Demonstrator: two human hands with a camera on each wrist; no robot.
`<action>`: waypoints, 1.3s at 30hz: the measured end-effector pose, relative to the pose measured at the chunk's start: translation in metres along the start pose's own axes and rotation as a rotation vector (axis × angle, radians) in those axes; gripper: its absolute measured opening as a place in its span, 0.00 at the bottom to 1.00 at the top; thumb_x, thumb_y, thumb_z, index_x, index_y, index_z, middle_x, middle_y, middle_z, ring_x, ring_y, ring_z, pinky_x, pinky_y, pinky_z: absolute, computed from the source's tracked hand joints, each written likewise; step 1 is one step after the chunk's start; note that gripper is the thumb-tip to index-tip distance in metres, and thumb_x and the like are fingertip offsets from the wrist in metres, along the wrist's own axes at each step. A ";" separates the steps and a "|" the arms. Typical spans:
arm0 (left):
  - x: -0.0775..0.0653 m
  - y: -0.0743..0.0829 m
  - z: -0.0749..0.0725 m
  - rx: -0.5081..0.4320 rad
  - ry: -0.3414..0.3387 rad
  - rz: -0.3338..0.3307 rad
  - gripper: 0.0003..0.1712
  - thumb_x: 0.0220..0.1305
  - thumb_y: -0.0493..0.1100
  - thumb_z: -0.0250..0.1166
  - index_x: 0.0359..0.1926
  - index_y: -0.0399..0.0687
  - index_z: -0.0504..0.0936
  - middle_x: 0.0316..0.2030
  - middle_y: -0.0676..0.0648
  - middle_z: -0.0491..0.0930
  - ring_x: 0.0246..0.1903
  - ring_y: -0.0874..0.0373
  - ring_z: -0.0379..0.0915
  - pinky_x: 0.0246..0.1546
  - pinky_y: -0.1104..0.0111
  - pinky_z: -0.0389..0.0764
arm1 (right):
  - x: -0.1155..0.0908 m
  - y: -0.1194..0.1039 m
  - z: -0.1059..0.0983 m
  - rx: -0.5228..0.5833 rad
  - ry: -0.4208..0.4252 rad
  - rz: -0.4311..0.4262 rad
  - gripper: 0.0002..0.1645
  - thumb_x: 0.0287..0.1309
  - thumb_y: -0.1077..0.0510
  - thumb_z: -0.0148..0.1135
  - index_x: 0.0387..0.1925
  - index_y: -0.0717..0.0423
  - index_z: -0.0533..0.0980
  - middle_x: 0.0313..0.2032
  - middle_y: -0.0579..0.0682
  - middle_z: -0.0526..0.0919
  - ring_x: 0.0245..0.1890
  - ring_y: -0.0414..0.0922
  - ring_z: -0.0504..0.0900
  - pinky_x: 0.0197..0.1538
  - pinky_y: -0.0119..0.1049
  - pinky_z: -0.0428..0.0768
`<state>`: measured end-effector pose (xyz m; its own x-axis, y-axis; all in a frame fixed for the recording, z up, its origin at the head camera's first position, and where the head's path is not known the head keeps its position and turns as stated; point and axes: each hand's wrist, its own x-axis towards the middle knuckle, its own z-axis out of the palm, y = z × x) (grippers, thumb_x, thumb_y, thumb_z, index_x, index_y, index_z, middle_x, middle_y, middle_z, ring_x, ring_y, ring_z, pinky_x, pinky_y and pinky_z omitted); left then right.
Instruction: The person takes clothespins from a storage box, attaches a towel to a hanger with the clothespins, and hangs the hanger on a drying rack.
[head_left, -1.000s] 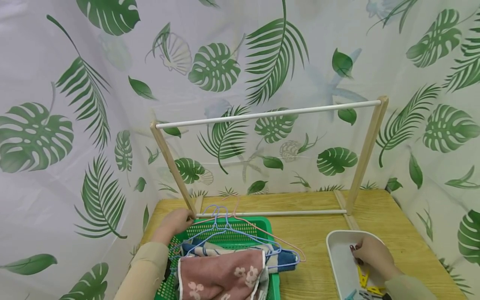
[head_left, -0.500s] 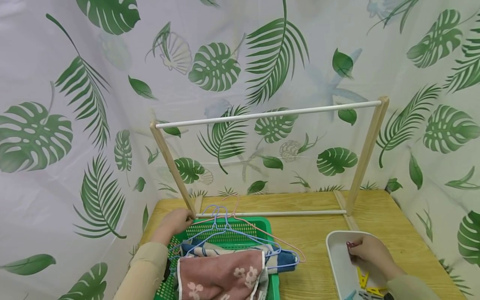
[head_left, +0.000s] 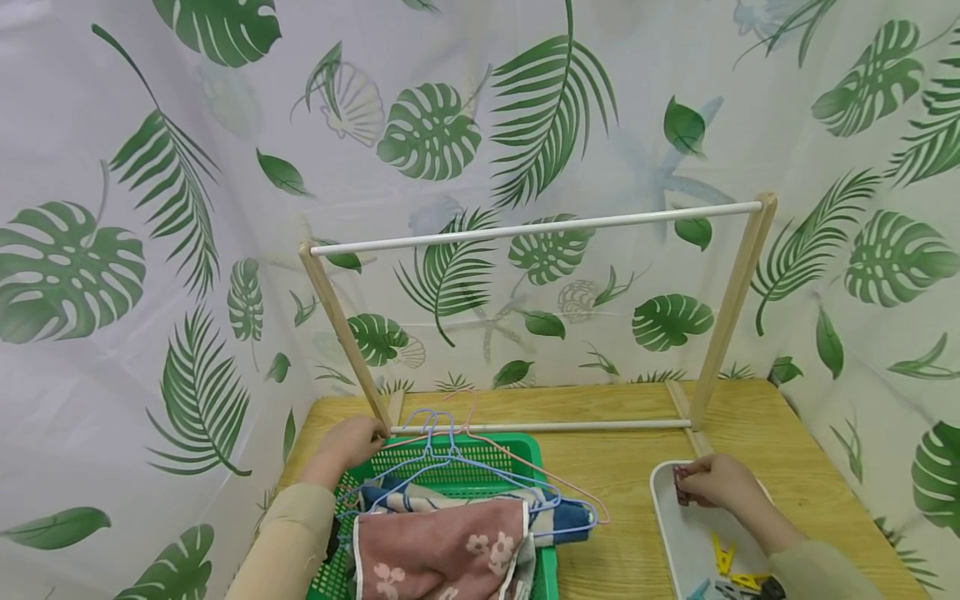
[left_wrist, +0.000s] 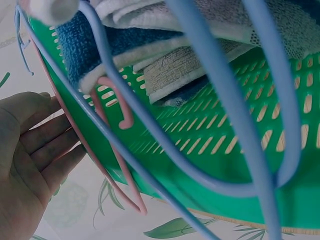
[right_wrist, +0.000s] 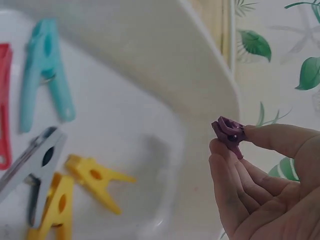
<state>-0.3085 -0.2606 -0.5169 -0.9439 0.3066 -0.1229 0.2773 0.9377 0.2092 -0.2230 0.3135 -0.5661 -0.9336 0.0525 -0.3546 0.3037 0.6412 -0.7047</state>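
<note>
My right hand pinches a dark purple clothespin between thumb and fingertips, over the far left part of the white tray. The left hand is at the back left corner of the green basket. Its fingers are extended and reach the edge where a pink hanger lies along the basket; whether they touch hanger or rim I cannot tell. Blue hangers lie over the basket, with a pink flowered towel and a blue-and-white towel.
A rack with a white top bar and wooden posts stands at the back of the wooden table. In the tray lie yellow, teal, red and grey clothespins. Leaf-patterned sheeting surrounds the table.
My right hand has lifted the purple clothespin and moved left and away from me, toward the tray's far left corner. The left hand has stayed put.
</note>
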 end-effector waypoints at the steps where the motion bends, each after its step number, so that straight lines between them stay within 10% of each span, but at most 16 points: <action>1: 0.000 0.000 0.000 0.003 0.001 0.002 0.09 0.73 0.37 0.67 0.49 0.43 0.92 0.44 0.44 0.91 0.44 0.49 0.87 0.50 0.49 0.88 | 0.000 -0.001 0.000 0.015 0.000 -0.011 0.28 0.64 0.60 0.69 0.54 0.83 0.76 0.41 0.68 0.88 0.34 0.44 0.90 0.39 0.42 0.92; 39: -0.003 0.002 -0.003 0.027 -0.015 0.012 0.10 0.74 0.38 0.67 0.50 0.43 0.92 0.45 0.44 0.91 0.47 0.47 0.87 0.53 0.49 0.87 | -0.016 -0.062 0.017 0.539 -0.223 -0.045 0.36 0.74 0.64 0.62 0.69 0.88 0.61 0.36 0.47 0.91 0.35 0.36 0.91 0.44 0.32 0.92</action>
<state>-0.3060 -0.2604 -0.5134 -0.9377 0.3200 -0.1351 0.2935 0.9379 0.1848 -0.2242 0.2597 -0.5271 -0.9029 -0.1661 -0.3965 0.3730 0.1558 -0.9147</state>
